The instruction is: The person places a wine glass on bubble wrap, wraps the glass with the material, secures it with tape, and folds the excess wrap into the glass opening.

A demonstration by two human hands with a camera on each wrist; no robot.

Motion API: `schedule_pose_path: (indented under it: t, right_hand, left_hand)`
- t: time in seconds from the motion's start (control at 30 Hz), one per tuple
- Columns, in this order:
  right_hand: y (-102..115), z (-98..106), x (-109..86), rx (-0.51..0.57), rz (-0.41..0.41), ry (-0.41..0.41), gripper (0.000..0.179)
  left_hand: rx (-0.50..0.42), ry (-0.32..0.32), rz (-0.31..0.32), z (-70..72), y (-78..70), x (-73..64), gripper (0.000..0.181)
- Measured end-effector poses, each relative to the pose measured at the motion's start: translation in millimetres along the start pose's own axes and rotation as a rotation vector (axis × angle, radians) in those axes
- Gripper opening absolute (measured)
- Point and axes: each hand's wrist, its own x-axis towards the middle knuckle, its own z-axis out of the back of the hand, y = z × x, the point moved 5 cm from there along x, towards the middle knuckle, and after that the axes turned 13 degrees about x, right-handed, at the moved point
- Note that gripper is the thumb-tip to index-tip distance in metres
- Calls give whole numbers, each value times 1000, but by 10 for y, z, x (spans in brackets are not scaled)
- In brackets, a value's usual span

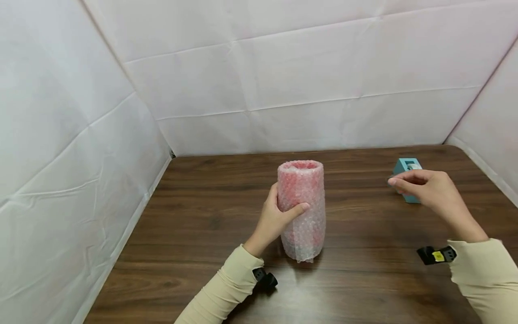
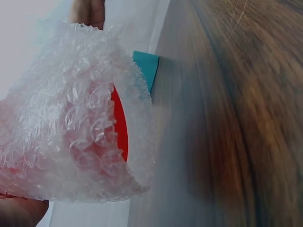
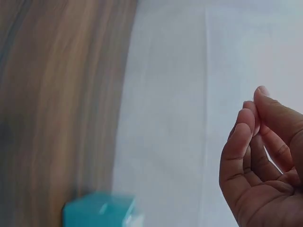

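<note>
My left hand (image 1: 279, 216) grips a tall cylinder in bubble wrap (image 1: 303, 220), its thumb across the near side. Red shows through the wrap, and a red curved edge appears inside the open end in the left wrist view. The bundle is held upright over the table. At the right, my right hand (image 1: 430, 189) is raised beside a teal tape dispenser (image 1: 412, 199), thumb and fingertips brought together in a pinch. A faint, see-through bit of tape (image 1: 390, 177) shows at those fingertips; its length is hard to make out.
The dark wood-grain table (image 1: 194, 216) runs back to a white fabric wall (image 1: 283, 90). More white fabric (image 1: 60, 157) hangs along the left side, and another panel closes the right. Each wrist carries a black strap-on camera (image 1: 267, 279).
</note>
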Motion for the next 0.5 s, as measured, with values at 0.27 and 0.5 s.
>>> schedule_pose_path:
  t: [0.27, 0.5]
  right_hand:
    - [565, -425, -64, 96, 249, 63, 25]
    - [1029, -788, -258, 155, 520, 131, 7]
  left_hand:
    - [26, -44, 24, 67, 31, -5, 80]
    - [31, -46, 53, 78, 38, -13, 81]
